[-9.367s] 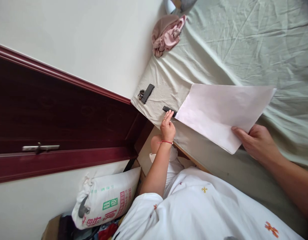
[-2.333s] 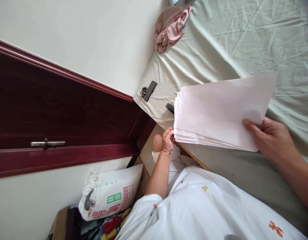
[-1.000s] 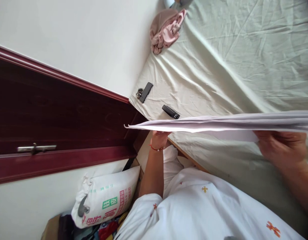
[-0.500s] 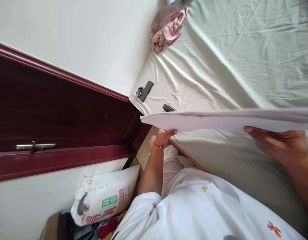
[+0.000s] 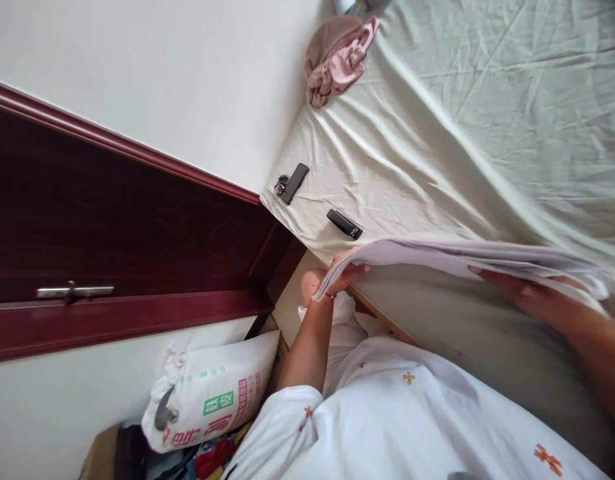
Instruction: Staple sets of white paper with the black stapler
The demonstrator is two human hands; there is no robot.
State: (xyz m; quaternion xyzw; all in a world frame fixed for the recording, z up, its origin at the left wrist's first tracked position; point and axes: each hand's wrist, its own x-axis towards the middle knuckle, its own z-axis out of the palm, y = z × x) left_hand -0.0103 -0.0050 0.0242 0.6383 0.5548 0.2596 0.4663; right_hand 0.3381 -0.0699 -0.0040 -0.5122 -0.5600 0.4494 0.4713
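A thin stack of white paper sheets is held nearly edge-on in front of me, at the near edge of the bed. My left hand closes on its left end, which bends down over the wrist; the thumb is on the near side. Toward the other end, my right hand grips the stack from below, and its fingers are partly hidden behind the paper. The sheets fan apart and curl at the right end. Just beyond the left end, a small black stapler-like object lies on the sheet.
A pale green bed sheet covers the bed. On it lie a dark rectangular object with a metal part and a crumpled pink cloth. To the left are a dark red door with a bolt and a printed white sack.
The stack has dropped lower and its ends now sag, with the layers spreading at the right. The black stapler-like object has come fully into view. Both hands still hold the paper.
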